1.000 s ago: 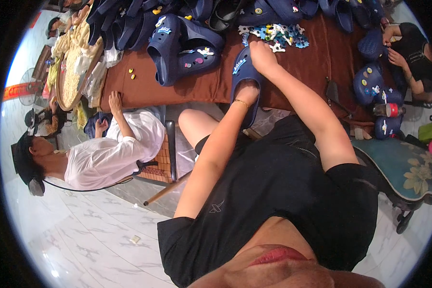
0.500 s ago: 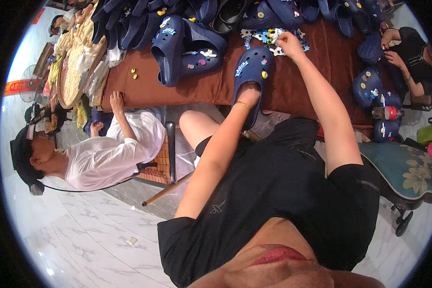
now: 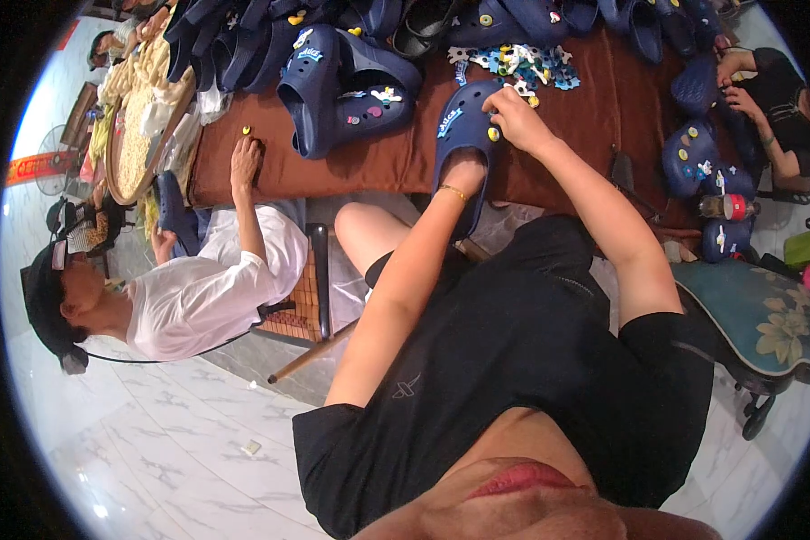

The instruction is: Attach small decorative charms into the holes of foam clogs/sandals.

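A navy clog [image 3: 451, 148] with a light-blue charm and a round yellow charm [image 3: 493, 134] on its upper lies at the table's near edge. My left hand [image 3: 465, 173] is pushed into its opening, which hides the fingers. Against the right side of the clog's toe, my right hand [image 3: 520, 121] has its fingertips pressed together. Whatever they hold is hidden. Just beyond is a pile of small blue, white and yellow shoe charms [image 3: 549, 67]. A pair of decorated navy clogs [image 3: 310, 103] rests to the left.
The table has a brown cloth [image 3: 369, 175]. Several more clogs [image 3: 495, 22] crowd its far side. At left, a person in white [image 3: 184, 306] reaches onto the cloth near a yellow charm [image 3: 247, 130]. A bottle [image 3: 727, 207] and decorated clogs stand right, near another person's hands [image 3: 742, 94].
My right hand has come back from the charm pile to the clog's toe. The person at left has reached further onto the table, where one of two yellow charms no longer shows.
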Demonstrator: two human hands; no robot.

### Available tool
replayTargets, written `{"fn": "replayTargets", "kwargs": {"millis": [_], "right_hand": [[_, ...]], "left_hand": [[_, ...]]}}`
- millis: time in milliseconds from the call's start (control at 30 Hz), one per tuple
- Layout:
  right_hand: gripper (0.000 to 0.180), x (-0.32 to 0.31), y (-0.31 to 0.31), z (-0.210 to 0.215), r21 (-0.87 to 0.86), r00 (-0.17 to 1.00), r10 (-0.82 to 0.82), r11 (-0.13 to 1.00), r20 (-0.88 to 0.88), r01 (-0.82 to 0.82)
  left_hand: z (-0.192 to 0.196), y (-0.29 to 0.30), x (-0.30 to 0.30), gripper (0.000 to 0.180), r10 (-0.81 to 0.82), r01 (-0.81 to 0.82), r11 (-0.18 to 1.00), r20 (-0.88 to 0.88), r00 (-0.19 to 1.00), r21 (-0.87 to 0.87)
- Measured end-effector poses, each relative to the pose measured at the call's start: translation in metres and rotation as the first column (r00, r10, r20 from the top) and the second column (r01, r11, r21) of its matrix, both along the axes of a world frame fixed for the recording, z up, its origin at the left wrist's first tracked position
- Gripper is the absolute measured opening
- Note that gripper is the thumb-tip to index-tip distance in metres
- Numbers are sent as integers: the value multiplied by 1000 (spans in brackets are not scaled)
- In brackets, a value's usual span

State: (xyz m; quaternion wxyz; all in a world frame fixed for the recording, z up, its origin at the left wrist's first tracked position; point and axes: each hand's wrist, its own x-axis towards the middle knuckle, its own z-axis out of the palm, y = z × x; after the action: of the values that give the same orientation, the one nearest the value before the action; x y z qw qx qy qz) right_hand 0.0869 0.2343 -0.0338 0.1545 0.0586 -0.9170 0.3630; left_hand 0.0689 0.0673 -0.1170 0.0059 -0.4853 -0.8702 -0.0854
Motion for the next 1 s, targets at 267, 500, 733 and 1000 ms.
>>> {"fn": "replayTargets", "kwargs": {"millis": [267,500,733,1000], "right_hand": [[15,-3,2,2,44,987,-26,999,157,19],[14,-15,74,-36,-552,855,-415,653,312,518],[25,-14,43,-18,-690,841,-176,498,512,524],[21,-29,20,-1,-381,936,-158,882,315,277]], "left_hand": [[-31,5,-8,26,136,-160,980,194,972,115],[-37,8,-9,28,20,-21,1000,136,991,1],[-39,-1,-7,29,131,-144,983,109,985,111],[-20,-2,-7,24,206,-182,978,340,918,-102]]}}
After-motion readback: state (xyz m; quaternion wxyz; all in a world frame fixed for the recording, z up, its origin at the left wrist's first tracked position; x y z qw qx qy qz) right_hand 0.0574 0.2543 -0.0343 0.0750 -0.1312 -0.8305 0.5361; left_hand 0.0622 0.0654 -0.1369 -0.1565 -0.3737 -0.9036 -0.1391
